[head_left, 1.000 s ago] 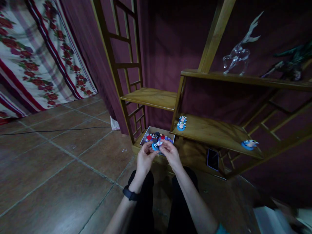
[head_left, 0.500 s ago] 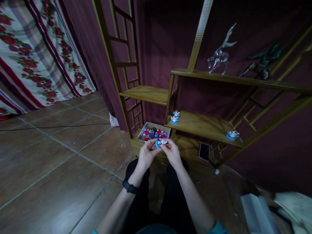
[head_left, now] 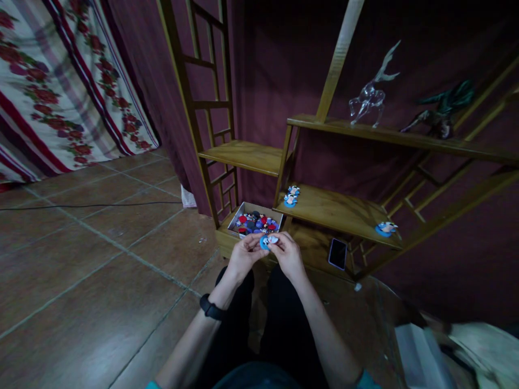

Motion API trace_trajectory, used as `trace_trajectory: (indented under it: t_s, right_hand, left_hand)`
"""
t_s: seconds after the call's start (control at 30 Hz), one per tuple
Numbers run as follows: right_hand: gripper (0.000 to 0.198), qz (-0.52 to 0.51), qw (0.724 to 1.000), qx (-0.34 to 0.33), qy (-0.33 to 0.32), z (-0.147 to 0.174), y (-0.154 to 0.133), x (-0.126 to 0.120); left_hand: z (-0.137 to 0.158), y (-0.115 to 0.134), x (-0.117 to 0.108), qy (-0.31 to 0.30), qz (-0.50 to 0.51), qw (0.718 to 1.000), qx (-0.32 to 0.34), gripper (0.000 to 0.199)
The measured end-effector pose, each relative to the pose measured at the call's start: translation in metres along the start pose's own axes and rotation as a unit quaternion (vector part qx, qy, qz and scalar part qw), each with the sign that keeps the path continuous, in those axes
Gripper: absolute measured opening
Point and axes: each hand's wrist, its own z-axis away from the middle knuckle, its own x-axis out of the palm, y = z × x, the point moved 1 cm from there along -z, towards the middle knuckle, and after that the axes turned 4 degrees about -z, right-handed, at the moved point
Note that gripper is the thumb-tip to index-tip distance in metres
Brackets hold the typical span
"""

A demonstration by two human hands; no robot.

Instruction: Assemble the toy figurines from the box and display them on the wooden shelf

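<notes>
A small blue-and-white figurine (head_left: 265, 242) with a round blue base is held between my two hands, in front of the shelf unit. The fingers of my left hand (head_left: 246, 253) pinch its base side. My right hand (head_left: 287, 253) grips the white part from the other side. Just beyond my hands, a shallow white box (head_left: 244, 208) holds several small figurines with red, black and purple parts. Two similar blue-based figurines (head_left: 291, 196) stand at the left end of the middle shelf (head_left: 336, 210), and another figurine (head_left: 386, 228) is at its right end.
A dark-screened phone (head_left: 338, 254) lies on the lower shelf. Higher up stand a clear glass deer (head_left: 368, 100) and a dark green figure (head_left: 444, 111). A black cable (head_left: 89, 205) crosses the tiled floor at left. A pale box (head_left: 421, 354) is on the floor at right.
The figurine stays in both hands and is turned slightly, its blue base showing a little differently. My hands sit slightly lower, and the view has shifted a little.
</notes>
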Motion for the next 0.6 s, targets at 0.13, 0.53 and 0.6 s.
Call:
trace_trajectory:
  t_s: [0.13, 0.53, 0.6]
  right_hand:
    - [0.018, -0.001, 1.000, 0.002, -0.002, -0.004, 0.004, -0.007]
    - [0.029, -0.117, 0.988, 0.089, 0.040, -0.004, 0.030, -0.011]
    - [0.030, -0.122, 0.986, 0.108, 0.041, -0.003, 0.035, -0.011]
  left_hand:
    - [-0.006, -0.001, 0.004, -0.006, 0.004, 1.000, -0.019, 0.047]
    - [-0.023, -0.023, -0.009, 0.046, 0.151, 0.982, -0.102, 0.041]
    - [-0.024, -0.025, -0.009, 0.050, 0.151, 0.981, -0.111, 0.040]
